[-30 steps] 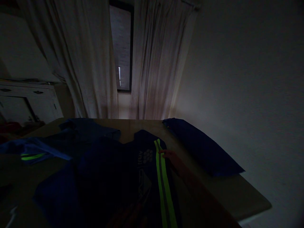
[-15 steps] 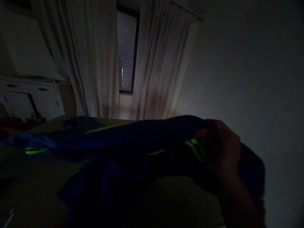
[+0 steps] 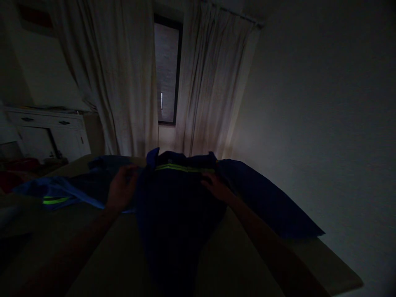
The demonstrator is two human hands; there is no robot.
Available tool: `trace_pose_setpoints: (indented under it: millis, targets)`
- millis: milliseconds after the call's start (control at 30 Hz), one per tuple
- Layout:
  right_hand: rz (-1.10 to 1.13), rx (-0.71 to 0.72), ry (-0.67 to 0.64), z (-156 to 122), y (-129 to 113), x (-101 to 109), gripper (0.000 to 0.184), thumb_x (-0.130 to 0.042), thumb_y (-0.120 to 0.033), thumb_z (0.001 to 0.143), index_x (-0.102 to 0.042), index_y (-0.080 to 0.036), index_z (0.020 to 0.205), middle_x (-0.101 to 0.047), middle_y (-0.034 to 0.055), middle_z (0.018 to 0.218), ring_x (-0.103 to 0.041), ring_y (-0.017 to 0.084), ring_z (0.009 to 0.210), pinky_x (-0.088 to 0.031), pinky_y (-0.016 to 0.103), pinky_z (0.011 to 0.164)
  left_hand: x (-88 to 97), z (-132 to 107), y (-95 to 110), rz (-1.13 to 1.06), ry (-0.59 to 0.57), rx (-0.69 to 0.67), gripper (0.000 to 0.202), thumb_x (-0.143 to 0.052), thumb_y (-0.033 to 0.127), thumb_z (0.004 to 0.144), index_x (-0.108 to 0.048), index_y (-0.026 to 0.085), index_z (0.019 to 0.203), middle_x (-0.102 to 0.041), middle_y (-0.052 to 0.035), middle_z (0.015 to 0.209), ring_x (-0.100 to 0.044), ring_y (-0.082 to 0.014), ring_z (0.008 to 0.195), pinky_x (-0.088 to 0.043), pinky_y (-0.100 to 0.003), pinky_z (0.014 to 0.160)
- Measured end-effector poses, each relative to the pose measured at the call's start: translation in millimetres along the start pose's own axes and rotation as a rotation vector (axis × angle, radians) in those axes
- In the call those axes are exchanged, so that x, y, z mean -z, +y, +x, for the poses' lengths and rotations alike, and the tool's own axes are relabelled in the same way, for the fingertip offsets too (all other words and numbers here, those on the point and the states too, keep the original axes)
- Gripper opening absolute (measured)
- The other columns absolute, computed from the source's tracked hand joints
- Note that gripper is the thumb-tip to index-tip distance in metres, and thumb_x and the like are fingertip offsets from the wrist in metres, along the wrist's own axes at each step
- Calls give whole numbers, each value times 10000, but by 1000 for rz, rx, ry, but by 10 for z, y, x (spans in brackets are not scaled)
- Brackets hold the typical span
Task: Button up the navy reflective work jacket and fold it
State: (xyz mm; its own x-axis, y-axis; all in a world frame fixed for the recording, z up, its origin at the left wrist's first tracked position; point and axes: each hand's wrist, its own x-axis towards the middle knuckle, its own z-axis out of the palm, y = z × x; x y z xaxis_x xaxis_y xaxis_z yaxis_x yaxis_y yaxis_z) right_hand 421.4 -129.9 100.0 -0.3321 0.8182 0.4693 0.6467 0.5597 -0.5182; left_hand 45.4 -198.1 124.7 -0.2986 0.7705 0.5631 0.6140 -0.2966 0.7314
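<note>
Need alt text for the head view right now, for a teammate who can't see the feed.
In a dim room, the left hand and right hand press the two sides of a dark blue shirt with a neon-yellow stripe, laid on a table. More blue garments lie left, a folded blue piece right; pale curtains hang behind.

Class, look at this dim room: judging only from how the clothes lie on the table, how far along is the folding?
Done: one folded dark blue garment lies flat at the table's right side. In hand: the left hand and right hand press the top corners of a dark blue shirt with a yellow stripe. Left: a rumpled blue garment lies unfolded at the left.
</note>
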Motion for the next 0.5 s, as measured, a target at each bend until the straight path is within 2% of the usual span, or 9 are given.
trace_pose_setpoints:
  millis: [67,100,167,233,300,367,400,433,500]
  targets:
    - [-37,-16,-199,-529,137,-209,436,-611,-486,967,-627,-207,1302,-625,153,1383,-580,293,1307,-417,505,1153,-130,-646,-167,22,-336,-115,376,-491,474,984,-691,220,1176,-743,-82,1188,-704,-268,1086,-580,-454,1000]
    - [-40,-20,-229,-788,167,-274,451,-619,-497,961,-624,-206,1305,-608,160,1402,-565,299,1326,-419,500,1152,-200,-990,-243,62,-487,-218,374,-507,511,974,-697,301,1217,-737,-56,1254,-696,-269,1140,-585,-442,1011]
    - [-30,-32,-224,-1256,171,-332,560,-655,-540,931,-571,-215,1378,-561,162,1453,-533,306,1358,-434,481,1142,-324,-1591,-375,177,-577,-471,606,-638,641,850,-557,475,1428,-631,-6,1455,-633,-311,1274,-568,-480,1059]
    - [-56,-74,-153,-1622,125,-324,589,-663,-551,923,-544,-235,1406,-549,155,1461,-525,313,1360,-441,480,1131,-411,-1957,-478,249,-681,-633,830,-695,657,787,-376,520,1541,-547,14,1534,-628,-325,1289,-613,-470,999]
    - [-122,-103,-167,-1862,50,-293,581,-673,-538,920,-546,-257,1413,-558,149,1456,-529,328,1352,-437,497,1127,-455,-2066,-548,308,-716,-618,688,-660,561,858,-419,558,1502,-585,37,1489,-667,-305,1241,-640,-449,954]
    - [-205,-105,-243,-1971,-37,-281,580,-686,-504,918,-545,-261,1426,-565,149,1457,-531,340,1347,-433,511,1126,-465,-2013,-568,344,-732,-521,467,-579,477,940,-553,578,1395,-641,54,1424,-685,-284,1217,-630,-450,974]
    - [-244,-92,-271,-1982,-80,-290,576,-688,-474,923,-540,-259,1435,-565,148,1460,-531,338,1344,-434,509,1123,-462,-1967,-555,352,-744,-485,443,-569,503,947,-572,564,1386,-633,46,1435,-671,-294,1240,-611,-477,1006]
    - [-280,-70,-284,-1970,-117,-312,552,-685,-438,929,-544,-257,1430,-574,142,1449,-544,329,1323,-442,500,1110,-455,-1923,-524,356,-759,-465,508,-586,578,923,-543,537,1428,-594,25,1481,-638,-322,1284,-580,-524,1043]
    - [-347,-9,-278,-1897,-165,-386,448,-671,-367,940,-587,-257,1366,-614,121,1387,-588,300,1244,-470,469,1066,-441,-1864,-420,367,-812,-470,824,-647,743,802,-405,478,1543,-458,-27,1589,-541,-396,1378,-499,-628,1102]
